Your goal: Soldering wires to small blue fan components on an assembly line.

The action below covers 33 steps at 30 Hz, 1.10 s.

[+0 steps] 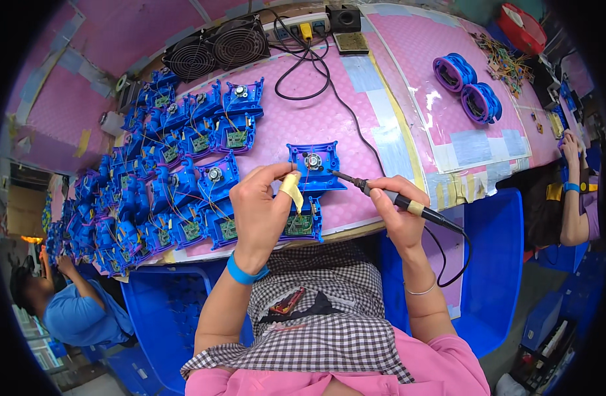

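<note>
My right hand [402, 221] grips a soldering iron [360, 183] like a pen. The iron's tip points left and reaches the right side of a blue plastic housing [326, 179] at the table's front edge. A small round speaker [312, 162] sits inside that housing. Just below it is a second blue half with a green circuit board [299, 226], and thin wires run between the two. My left hand [258, 208], with yellow tape around a finger, pinches at the housing's left side. What its fingertips hold is too small to make out.
Rows of similar blue housings [177, 175] crowd the left. Two black fans [237, 43], a power strip [296, 28] and a looped cable stand behind. Blue-purple round parts [481, 103] lie right. Blue bins [491, 277] flank me; other people work at both sides.
</note>
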Each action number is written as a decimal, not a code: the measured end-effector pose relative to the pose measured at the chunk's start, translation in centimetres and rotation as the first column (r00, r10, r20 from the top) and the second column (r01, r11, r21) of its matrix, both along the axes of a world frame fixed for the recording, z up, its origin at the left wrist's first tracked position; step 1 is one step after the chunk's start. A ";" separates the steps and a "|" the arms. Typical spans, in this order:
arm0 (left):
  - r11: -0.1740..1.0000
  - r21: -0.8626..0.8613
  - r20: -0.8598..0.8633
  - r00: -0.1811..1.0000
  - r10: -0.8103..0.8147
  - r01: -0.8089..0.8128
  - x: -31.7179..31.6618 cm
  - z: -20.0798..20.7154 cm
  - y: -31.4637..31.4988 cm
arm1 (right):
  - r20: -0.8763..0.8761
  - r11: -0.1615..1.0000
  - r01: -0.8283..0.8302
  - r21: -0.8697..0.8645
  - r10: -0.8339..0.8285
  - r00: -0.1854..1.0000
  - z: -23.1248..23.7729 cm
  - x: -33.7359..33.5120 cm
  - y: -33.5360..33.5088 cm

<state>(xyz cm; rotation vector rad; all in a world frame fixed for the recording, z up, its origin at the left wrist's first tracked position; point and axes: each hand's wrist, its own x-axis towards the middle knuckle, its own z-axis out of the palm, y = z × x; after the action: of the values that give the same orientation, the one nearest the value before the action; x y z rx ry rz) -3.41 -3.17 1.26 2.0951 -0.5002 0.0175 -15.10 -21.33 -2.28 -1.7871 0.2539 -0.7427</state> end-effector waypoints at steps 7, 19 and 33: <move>0.957 0.167 0.116 0.960 -0.257 0.236 0.1 -1.1 -1.6 | 0.025 1.000 0.015 0.016 -0.015 1.000 -0.1 -0.2 0.0; 0.936 0.256 0.148 0.947 -0.284 0.240 0.3 -1.9 -2.3 | 0.006 1.000 0.008 -0.005 -0.008 1.000 0.0 -0.2 0.1; 0.931 0.280 0.134 0.950 -0.281 0.236 0.3 -1.8 -2.6 | 0.031 0.998 0.059 -0.027 -0.058 0.998 0.0 -0.3 0.0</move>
<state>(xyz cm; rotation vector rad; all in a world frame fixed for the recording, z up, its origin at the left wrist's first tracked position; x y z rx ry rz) -3.08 -5.78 -0.56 2.2777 -0.9264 -0.0231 -15.41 -21.33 -2.25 -1.7998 0.2778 -0.8181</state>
